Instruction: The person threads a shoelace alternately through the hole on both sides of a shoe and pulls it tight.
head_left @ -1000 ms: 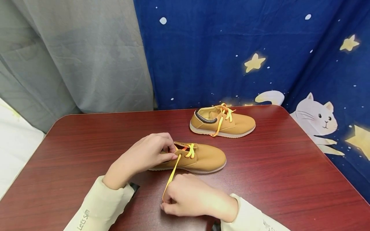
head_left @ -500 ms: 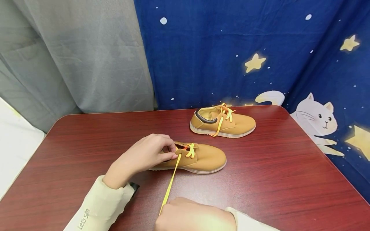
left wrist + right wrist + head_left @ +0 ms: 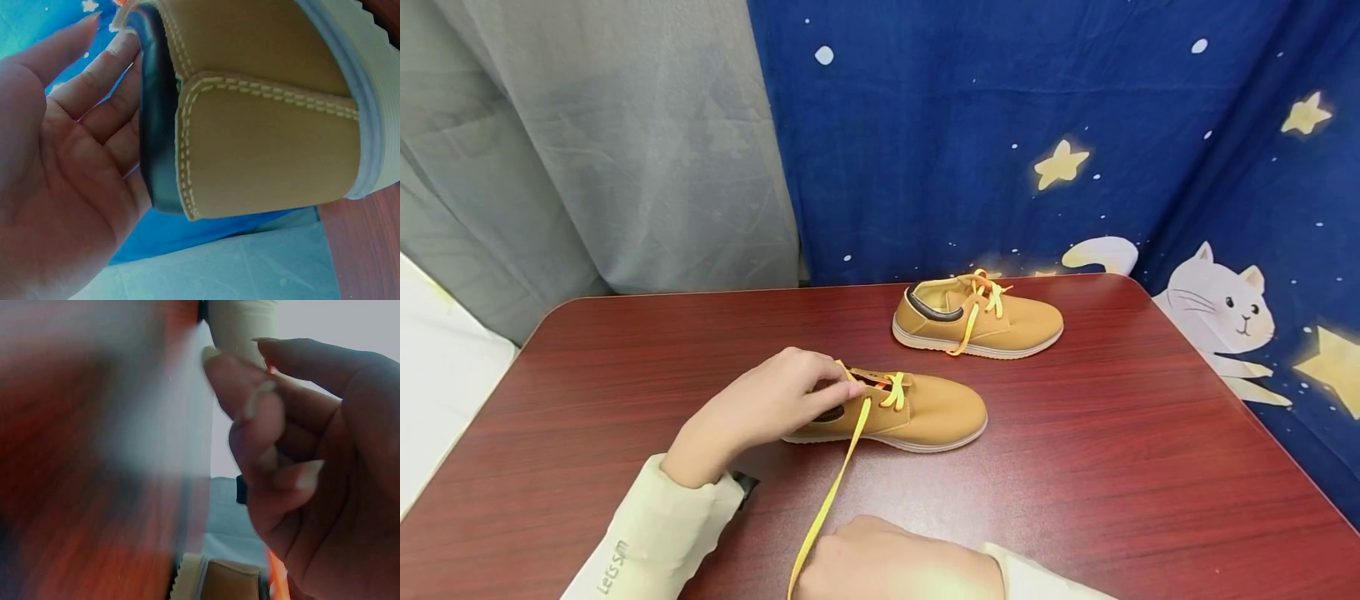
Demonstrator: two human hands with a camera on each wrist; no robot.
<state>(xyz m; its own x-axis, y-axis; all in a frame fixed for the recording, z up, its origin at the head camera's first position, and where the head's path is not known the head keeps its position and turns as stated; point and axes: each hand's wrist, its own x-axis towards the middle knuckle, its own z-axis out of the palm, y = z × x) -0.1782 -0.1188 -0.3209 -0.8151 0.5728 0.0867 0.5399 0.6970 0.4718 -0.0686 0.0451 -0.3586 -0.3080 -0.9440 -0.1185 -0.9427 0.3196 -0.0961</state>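
A tan shoe [image 3: 936, 408] lies on the table, toe to the right. My left hand [image 3: 767, 400] is at its opening; in the left wrist view the fingers [image 3: 94, 87] reach behind the dark collar [image 3: 159, 125], with the thumb standing apart from them. From an eyelet a yellow shoelace [image 3: 833, 492] runs down to my right hand [image 3: 898, 562] at the lower edge of the head view. In the right wrist view that hand's fingers [image 3: 262, 419] are curled, and a bit of orange lace shows between thumb and forefinger. The lace's end is hidden.
A matching laced shoe [image 3: 1022, 321] stands farther back on the red-brown table [image 3: 1120, 467]. Behind the table hang a grey curtain [image 3: 662, 150] and a blue curtain [image 3: 925, 125] with stars and a cat.
My right hand has pulled the shoelace down toward the table's near side, lengthening it. My left fingers have loosened from the shoe's edge, and the thumb has straightened.
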